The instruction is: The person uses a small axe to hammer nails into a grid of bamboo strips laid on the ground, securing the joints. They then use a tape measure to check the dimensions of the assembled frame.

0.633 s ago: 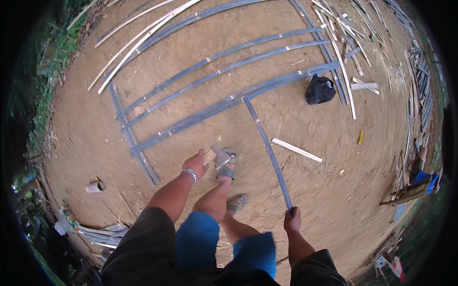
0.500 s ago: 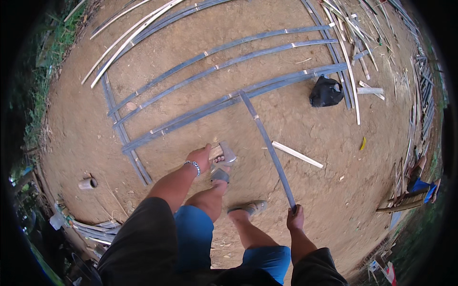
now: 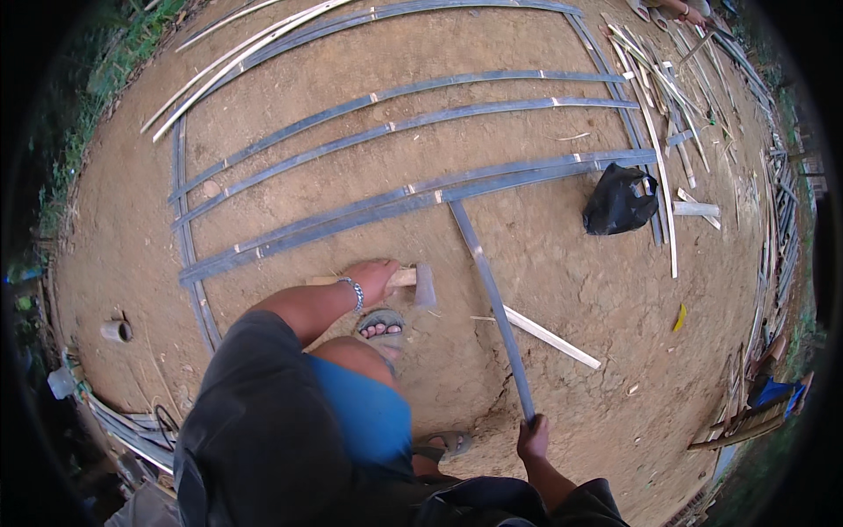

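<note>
My left hand [image 3: 376, 277], with a chain bracelet at its wrist, is closed round the wooden handle of a hatchet [image 3: 425, 285]. The hatchet's grey head points to the right, low above the ground near my sandalled foot [image 3: 381, 327]. In my right hand [image 3: 533, 437] is the near end of a dark split-bamboo strip [image 3: 497, 307] with a pale node mark. Its far end reaches the doubled lower strips of a bamboo frame [image 3: 351, 219]; whether it touches them I cannot tell. A pale wooden stick [image 3: 558, 339] lies on the ground just right of the held strip.
A black plastic bag [image 3: 621, 202] sits by the frame's right corner, next to scattered pale strips [image 3: 654, 149]. Far left lies a short bamboo tube [image 3: 116, 331]. At the top right, another person's hand [image 3: 694, 16] holds a tool. Stacked bamboo [image 3: 777, 211] lines the right edge.
I have stepped forward with one foot and lean more to the left. The hatchet has turned so its handle lies nearly level. The bamboo strip stays in my right hand; another person's hand has come into view.
</note>
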{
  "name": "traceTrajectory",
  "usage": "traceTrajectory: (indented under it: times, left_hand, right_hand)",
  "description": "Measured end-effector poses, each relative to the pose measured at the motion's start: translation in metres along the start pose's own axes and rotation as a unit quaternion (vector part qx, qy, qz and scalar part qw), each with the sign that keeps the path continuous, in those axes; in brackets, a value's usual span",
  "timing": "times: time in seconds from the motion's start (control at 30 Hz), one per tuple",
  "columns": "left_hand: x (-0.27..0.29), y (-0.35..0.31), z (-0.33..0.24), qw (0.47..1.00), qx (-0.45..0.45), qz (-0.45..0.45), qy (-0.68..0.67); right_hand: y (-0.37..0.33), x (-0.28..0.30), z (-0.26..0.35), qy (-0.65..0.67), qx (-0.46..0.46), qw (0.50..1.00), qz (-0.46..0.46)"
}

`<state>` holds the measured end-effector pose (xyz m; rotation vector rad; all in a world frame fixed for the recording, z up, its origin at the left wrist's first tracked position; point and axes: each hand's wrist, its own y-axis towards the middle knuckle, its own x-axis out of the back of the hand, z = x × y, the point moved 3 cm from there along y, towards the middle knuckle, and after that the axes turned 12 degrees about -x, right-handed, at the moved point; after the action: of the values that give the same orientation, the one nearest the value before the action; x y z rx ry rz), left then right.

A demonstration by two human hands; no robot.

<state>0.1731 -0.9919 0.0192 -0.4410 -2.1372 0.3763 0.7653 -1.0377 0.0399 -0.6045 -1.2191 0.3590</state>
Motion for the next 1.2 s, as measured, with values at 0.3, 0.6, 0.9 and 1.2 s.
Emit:
traceTrajectory:
  times: [0.3, 0.6, 0.9, 1.2]
  left_hand:
    - [0.003, -0.01, -0.007, 0.993, -0.001, -0.095, 0.07]
    - [0.099, 0.021, 0.058, 0.979, 0.123, -0.13, 0.098]
    - [0.082, 0.04, 0.079, 0.984, 0.098, -0.119, 0.093]
    - [0.099, 0.056, 0.103, 0.986, 0.088, -0.076, -0.119]
  right_hand:
    - [0.049, -0.06, 0.144, 0.087, 0.073, 0.993, -0.027]
    - [0.109, -0.071, 0.309, 0.116, 0.17, 0.976, -0.07]
    - [0.12, -0.051, 0.375, 0.084, 0.246, 0.952, -0.164]
    - [0.104, -0.06, 0.312, -0.073, 0.17, 0.982, -0.032]
